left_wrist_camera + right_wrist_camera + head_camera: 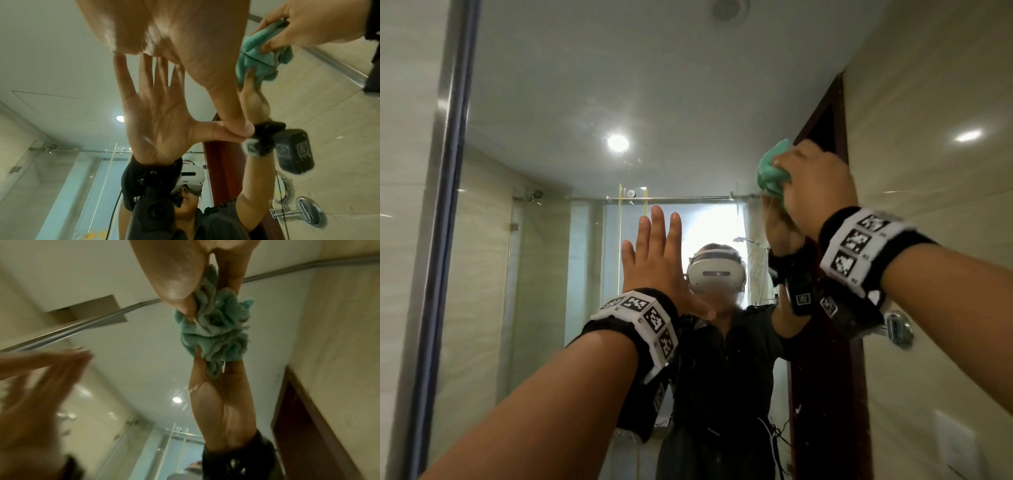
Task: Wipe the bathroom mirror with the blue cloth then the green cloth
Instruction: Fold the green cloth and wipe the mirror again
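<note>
While we find the wipe under way, we note these items.
Right hand (815,181): we see it bunch the green cloth (772,169) in curled fingers (180,288), pressed to the mirror (558,102) near its upper right edge.
Left hand (657,260): we see fingers spread straight, palm flat on the glass.
Blue cloth: we see none in view.
Risk, smearing: we judge the bare palm may leave prints on wiped glass.
Risk, coverage: we judge the wadded cloth gives little contact and may skip strips.
Risk, slip: we judge a loosening grip would drop the cloth.
</note>
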